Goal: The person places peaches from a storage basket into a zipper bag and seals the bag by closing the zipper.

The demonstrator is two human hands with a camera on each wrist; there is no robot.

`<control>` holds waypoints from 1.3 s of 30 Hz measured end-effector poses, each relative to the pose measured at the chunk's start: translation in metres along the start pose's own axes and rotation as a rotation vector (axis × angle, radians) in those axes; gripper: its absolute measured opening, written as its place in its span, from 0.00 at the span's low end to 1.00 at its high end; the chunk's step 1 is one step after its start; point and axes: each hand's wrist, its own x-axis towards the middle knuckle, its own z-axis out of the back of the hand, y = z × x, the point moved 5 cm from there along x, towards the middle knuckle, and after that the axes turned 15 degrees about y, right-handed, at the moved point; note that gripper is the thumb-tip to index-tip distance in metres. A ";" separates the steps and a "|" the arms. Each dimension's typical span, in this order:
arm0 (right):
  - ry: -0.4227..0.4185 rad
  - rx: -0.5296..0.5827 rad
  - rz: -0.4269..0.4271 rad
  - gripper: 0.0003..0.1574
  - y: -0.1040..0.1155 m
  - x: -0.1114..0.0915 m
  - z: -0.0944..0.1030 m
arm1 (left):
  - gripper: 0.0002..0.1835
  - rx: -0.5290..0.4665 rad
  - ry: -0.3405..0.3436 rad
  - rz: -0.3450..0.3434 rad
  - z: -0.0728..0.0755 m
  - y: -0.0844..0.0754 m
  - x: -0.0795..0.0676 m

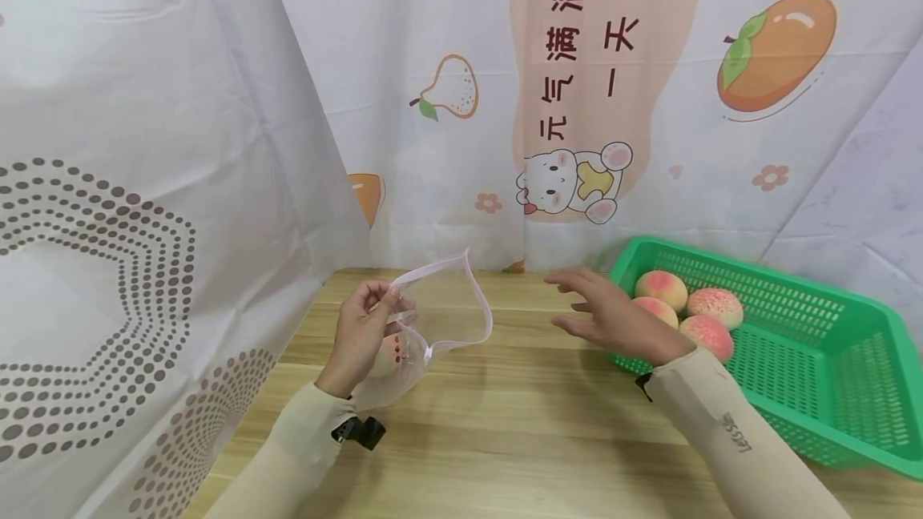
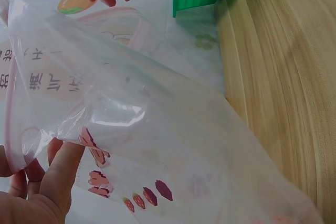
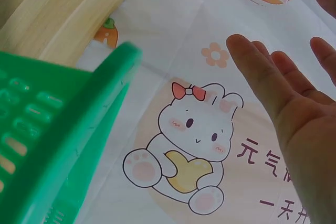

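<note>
A clear zip bag (image 1: pixel 447 307) with a pinkish rim hangs from my left hand (image 1: pixel 360 335), which pinches its edge between thumb and fingers. Its mouth gapes toward the right. Through the plastic a pale round peach (image 1: pixel 385 359) shows low in the bag, partly behind the hand; small red fruit prints mark the film (image 2: pixel 149 195). My right hand (image 1: pixel 606 315) hovers between the bag and the green basket (image 1: pixel 808 415), fingers spread and nothing in them. Several pink-yellow peaches (image 1: pixel 714 307) lie at the basket's left end, just beyond that hand's wrist.
The basket stands on the right of the wooden table (image 1: pixel 505 439). A white printed cloth (image 1: pixel 447 183) hangs behind the table, and another patterned cloth (image 1: pixel 144 279) drapes along the left side. A small black wrist camera (image 1: pixel 360 431) sits on the left sleeve.
</note>
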 end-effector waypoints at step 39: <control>0.016 -0.062 -0.086 0.32 -0.020 -0.020 0.023 | 0.10 0.043 0.000 0.054 0.001 0.001 0.000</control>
